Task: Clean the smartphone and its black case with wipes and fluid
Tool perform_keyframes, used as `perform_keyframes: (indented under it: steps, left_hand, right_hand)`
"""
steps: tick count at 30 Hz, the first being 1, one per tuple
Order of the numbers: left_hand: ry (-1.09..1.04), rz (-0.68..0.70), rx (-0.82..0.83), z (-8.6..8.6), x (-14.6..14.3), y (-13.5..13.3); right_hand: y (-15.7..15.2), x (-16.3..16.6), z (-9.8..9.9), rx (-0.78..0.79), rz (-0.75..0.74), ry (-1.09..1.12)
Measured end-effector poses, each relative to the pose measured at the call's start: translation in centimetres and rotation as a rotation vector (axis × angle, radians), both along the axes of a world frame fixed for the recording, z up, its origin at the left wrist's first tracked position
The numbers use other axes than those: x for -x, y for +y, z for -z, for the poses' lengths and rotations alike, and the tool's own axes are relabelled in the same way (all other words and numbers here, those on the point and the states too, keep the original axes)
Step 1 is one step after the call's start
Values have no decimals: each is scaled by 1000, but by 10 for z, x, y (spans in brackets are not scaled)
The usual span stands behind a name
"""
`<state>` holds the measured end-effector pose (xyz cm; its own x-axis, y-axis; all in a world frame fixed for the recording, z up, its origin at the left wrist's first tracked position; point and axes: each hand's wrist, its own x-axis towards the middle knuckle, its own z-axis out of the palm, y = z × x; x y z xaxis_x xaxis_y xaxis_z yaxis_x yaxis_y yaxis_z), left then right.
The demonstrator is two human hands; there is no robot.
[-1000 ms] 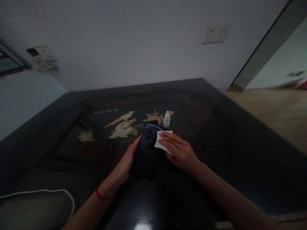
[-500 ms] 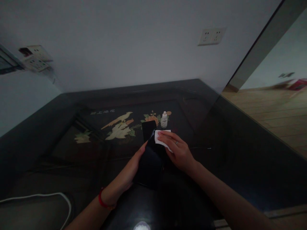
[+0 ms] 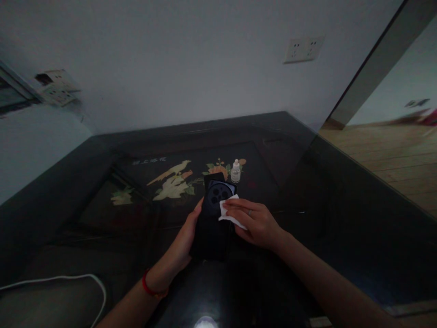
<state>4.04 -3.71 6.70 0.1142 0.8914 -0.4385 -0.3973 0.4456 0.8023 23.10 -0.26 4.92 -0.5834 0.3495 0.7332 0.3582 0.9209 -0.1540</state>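
My left hand (image 3: 184, 239) grips the left edge of a dark phone (image 3: 212, 223), held back side up over the table so its round camera cluster shows at the far end. My right hand (image 3: 254, 223), a ring on one finger, presses a folded white wipe (image 3: 228, 210) against the phone's back just below the camera cluster. A red band circles my left wrist. A small clear dropper bottle (image 3: 235, 171) with a white cap stands upright on the table just beyond the phone.
The black glass-topped table (image 3: 324, 182) has an inlaid bird-and-flower picture (image 3: 172, 180) under the glass. A white cable (image 3: 68, 280) loops at the lower left. A white wall with a socket plate (image 3: 303, 48) stands behind. Wooden flooring (image 3: 392, 155) lies to the right.
The phone tipped on edge half a second ago and is now turned flat again with the camera showing. My right hand and wipe have slid from the top right corner down onto the back.
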Motion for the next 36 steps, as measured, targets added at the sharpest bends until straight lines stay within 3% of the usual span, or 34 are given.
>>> perform_keyframes:
  steps: [4,9,14,21,29,32,36]
  left_hand:
    - [-32,39,-26,-2,-1,-3]
    - [18,91,-64,3,-4,-7]
    - [72,102,-150,9,-1,-3]
    - [104,17,-225,14,3,2]
    - [75,22,-182,10,0,-2]
    - [51,50,-175,11,-2,-7]
    - [63,88,-139,13,-5,-13]
  right_hand:
    - [4,-6,-3,-33,91,47]
    - [5,1,0,-52,72,-37]
    - [6,4,4,-40,143,-17]
    - [0,5,-2,-7,206,-23]
    - [-13,13,-7,222,83,152]
    - [-13,11,-10,208,128,229]
    - [-11,12,-8,121,157,156]
